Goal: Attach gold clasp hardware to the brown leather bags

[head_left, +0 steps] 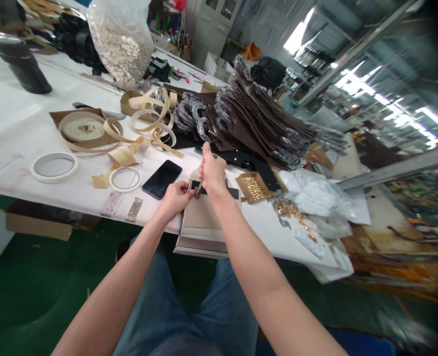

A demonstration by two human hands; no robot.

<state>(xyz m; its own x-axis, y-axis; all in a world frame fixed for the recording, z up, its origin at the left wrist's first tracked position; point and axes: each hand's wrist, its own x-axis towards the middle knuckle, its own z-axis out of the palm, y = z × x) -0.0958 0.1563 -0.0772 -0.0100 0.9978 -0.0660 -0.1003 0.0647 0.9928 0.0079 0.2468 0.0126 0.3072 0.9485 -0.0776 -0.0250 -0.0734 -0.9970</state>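
My left hand [176, 196] pinches a small dark piece [193, 186] at the top edge of a stack of tan flat pieces [204, 222] lying at the table's front edge. My right hand [212, 171] is closed in a fist just above it, gripping a thin tool [199, 188] whose tip points down onto the dark piece. A small cardboard box of gold rivets [255, 187] stands just right of my right hand. A black phone [162, 178] lies to the left of my left hand.
Tape rolls [54, 166] and tangled tan strips [150, 121] lie on the white table [14, 128] to the left. Wrapped brown leather pieces [256, 118] pile up behind. Plastic bags [315, 195] and loose gold parts [289, 210] lie to the right. A bag of metal bits [120, 42] stands far back.
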